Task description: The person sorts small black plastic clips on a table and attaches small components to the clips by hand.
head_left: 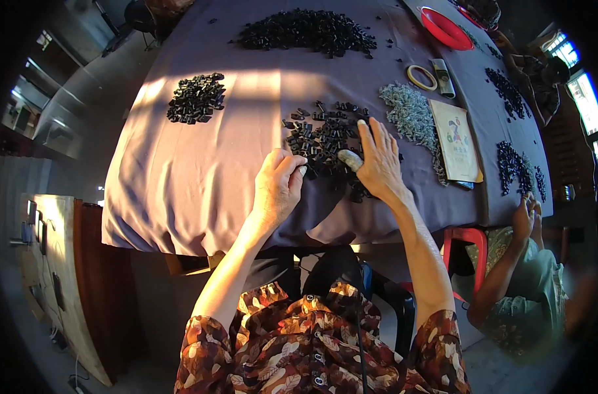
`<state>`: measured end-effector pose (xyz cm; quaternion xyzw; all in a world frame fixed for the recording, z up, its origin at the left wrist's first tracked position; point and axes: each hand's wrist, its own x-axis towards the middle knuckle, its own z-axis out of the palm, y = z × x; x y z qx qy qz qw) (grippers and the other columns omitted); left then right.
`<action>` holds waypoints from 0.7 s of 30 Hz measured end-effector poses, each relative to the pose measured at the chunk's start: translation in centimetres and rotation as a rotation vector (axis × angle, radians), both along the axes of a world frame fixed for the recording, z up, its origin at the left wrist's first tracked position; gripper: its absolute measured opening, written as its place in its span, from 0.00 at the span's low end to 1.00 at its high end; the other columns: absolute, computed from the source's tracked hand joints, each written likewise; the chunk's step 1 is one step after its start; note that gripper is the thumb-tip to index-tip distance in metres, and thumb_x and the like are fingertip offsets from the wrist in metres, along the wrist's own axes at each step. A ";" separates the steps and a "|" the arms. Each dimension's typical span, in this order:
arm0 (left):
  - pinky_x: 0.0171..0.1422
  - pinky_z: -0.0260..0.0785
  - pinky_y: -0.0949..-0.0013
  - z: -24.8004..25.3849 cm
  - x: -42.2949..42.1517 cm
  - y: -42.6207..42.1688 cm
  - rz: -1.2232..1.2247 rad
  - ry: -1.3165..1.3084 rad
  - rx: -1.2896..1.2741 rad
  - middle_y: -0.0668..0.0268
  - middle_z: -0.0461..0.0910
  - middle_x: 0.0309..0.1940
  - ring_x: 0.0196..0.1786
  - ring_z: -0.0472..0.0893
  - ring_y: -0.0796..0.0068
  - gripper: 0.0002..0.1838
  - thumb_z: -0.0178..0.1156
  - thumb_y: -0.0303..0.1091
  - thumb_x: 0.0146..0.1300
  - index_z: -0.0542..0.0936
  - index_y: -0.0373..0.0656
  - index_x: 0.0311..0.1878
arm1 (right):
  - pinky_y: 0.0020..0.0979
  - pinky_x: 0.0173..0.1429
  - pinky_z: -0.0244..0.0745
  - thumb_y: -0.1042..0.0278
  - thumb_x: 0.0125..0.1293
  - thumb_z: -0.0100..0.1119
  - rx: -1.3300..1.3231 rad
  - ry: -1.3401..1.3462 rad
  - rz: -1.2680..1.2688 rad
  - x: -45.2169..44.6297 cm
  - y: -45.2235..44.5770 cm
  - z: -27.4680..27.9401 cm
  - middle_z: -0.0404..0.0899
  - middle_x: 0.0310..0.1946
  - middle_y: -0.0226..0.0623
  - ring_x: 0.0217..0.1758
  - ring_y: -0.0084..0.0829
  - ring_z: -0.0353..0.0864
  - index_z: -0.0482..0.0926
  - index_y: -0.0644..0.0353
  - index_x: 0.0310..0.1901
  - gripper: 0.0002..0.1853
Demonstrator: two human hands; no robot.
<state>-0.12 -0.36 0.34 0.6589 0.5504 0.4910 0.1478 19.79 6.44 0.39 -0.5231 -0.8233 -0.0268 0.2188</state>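
Note:
In front of me, a pile of small black pieces (pixel 322 134) lies on the grey-purple cloth. My left hand (pixel 278 187) is at the pile's near left edge, its thumb and fingertips pinched together; whatever sits between them is too small to make out. Over the pile's right side my right hand (pixel 380 161) is spread, fingers stretched forward and thumb apart. Pale covers wrap its thumb and a fingertip. Some black pieces are hidden beneath that hand. Just right of it lies a heap of small silvery pieces (pixel 411 115).
Further black heaps lie at the back (pixel 305 33) and left (pixel 197 98). To the right are a booklet (pixel 455 141), a tape roll (pixel 422 77), a small tube (pixel 443 78) and a red basin (pixel 445 29). Another person's hands (pixel 526 213) work at the table's right edge.

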 end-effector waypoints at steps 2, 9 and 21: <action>0.37 0.69 0.69 0.0 0.1 0.1 -0.003 0.005 0.007 0.61 0.73 0.30 0.33 0.76 0.64 0.07 0.58 0.20 0.52 0.77 0.38 0.35 | 0.45 0.65 0.49 0.48 0.56 0.55 0.050 -0.009 0.043 -1.6 0.8 0.1 0.58 0.60 0.48 0.65 0.48 0.54 0.60 0.63 0.60 0.35; 0.38 0.69 0.66 0.1 0.2 0.2 -0.007 -0.005 0.041 0.60 0.71 0.29 0.35 0.74 0.59 0.10 0.55 0.17 0.48 0.76 0.39 0.35 | 0.46 0.64 0.49 0.46 0.54 0.55 0.112 0.009 0.090 -6.2 1.9 -0.6 0.58 0.59 0.47 0.65 0.47 0.55 0.63 0.65 0.57 0.36; 0.38 0.68 0.65 0.0 0.1 0.3 -0.020 0.032 0.050 0.60 0.71 0.28 0.35 0.74 0.59 0.09 0.55 0.17 0.47 0.76 0.40 0.32 | 0.45 0.67 0.45 0.48 0.57 0.54 0.062 0.029 0.250 -7.1 2.3 -0.5 0.58 0.60 0.46 0.66 0.46 0.53 0.61 0.65 0.58 0.34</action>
